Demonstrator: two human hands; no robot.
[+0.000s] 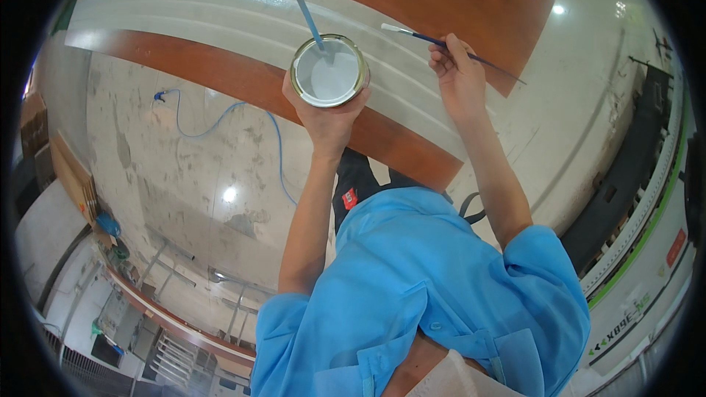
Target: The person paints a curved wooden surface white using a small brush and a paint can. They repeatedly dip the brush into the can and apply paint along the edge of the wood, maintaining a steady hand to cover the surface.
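My left hand point(327, 119) is wrapped round an open round can point(329, 73) with pale grey-white paint inside and a smeared metal rim. A thin blue-grey stick point(300, 1) leans out of the can toward the far left. In my right hand point(457, 73) a slim dark blue paintbrush point(421, 36) is pinched between thumb and fingers. Its white-tipped bristles point left, and its tapering handle runs off to the right. Both hands are over a reddish-brown wooden panel point(478, 0) with a broad pale, glossy strip point(220, 4) running along it. The brush is apart from the can.
A blue hose point(276, 148) curls over the stained pale floor point(213, 184) at left. Cardboard sheets point(70, 165) lean at the far left, above metal frames point(173, 272). To the right stands a long white machine point(647, 301) with a green stripe and a black side.
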